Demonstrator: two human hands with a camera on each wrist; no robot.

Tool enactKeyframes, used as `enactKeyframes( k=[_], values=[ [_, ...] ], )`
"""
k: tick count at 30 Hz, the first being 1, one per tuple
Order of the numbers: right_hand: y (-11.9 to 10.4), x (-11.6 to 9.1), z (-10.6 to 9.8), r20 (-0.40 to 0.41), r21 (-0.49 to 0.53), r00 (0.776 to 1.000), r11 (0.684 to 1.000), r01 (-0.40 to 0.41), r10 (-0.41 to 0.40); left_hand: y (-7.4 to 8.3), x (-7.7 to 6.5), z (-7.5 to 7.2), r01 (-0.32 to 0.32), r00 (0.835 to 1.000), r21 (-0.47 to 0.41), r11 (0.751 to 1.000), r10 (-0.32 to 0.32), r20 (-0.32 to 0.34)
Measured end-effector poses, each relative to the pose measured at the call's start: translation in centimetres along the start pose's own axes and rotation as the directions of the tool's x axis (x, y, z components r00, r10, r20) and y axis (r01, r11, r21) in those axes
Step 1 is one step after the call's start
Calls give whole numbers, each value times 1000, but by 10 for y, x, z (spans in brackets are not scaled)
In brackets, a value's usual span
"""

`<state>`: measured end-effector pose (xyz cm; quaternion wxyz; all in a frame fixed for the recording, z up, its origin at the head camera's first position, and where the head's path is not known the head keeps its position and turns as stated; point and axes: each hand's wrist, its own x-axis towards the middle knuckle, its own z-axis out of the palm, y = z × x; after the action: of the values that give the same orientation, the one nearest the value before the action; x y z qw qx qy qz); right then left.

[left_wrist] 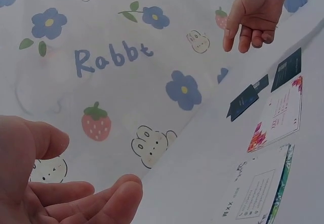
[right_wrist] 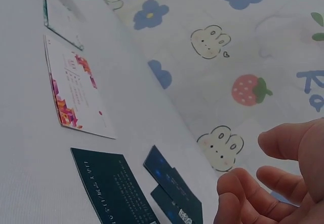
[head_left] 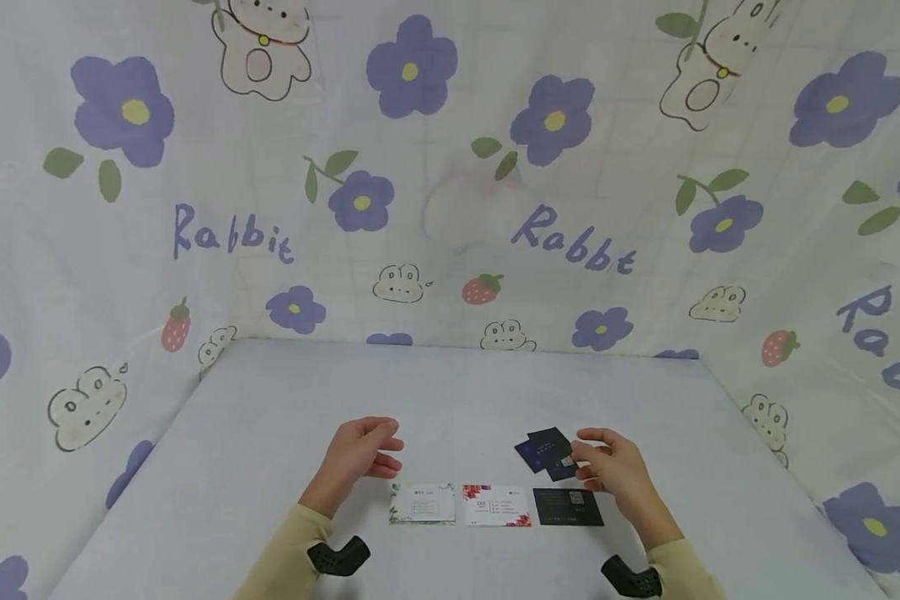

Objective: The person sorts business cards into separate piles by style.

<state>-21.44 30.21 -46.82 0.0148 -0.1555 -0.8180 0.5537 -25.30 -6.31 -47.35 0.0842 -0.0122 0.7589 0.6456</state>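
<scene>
My left hand (head_left: 354, 460) hovers above the table, fingers loosely bent and holding nothing, left of and behind a white business card with green leaf edges (head_left: 422, 505). My right hand (head_left: 613, 468) is raised beside a loose pile of dark blue and black cards (head_left: 549, 448), which overlap at odd angles. In the left wrist view nothing shows between the right hand's fingers, and it stays apart from the cards. A white card with red flowers (head_left: 497, 507) and a black card with a QR code (head_left: 567, 507) complete a row with the leaf-edged one; the white ones look like thin stacks.
A pale cloth covers the table (head_left: 435, 400). Behind and at both sides hangs a white curtain (head_left: 450, 250) printed with purple flowers, rabbits and strawberries. Black wrist mounts (head_left: 339, 556) sit at both sleeves.
</scene>
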Motion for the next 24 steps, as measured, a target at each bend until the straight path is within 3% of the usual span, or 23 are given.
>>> enactKeyframes(
  k=[16, 20, 24],
  values=[
    [0, 4, -3, -3, -29, 1000, 1000, 8, -8, 2, 0, 11, 6, 999, 13, 1000, -7, 33],
    [0, 8, -4, 4, -58, 1000, 998, 13, -13, -1, 4, 24, 16, 997, 21, 1000, -18, 75],
    [-1, 15, -5, 4, -96, 1000, 995, 20, -20, -4, 12, 48, 24, 992, 19, 1000, -26, 124]
  ],
)
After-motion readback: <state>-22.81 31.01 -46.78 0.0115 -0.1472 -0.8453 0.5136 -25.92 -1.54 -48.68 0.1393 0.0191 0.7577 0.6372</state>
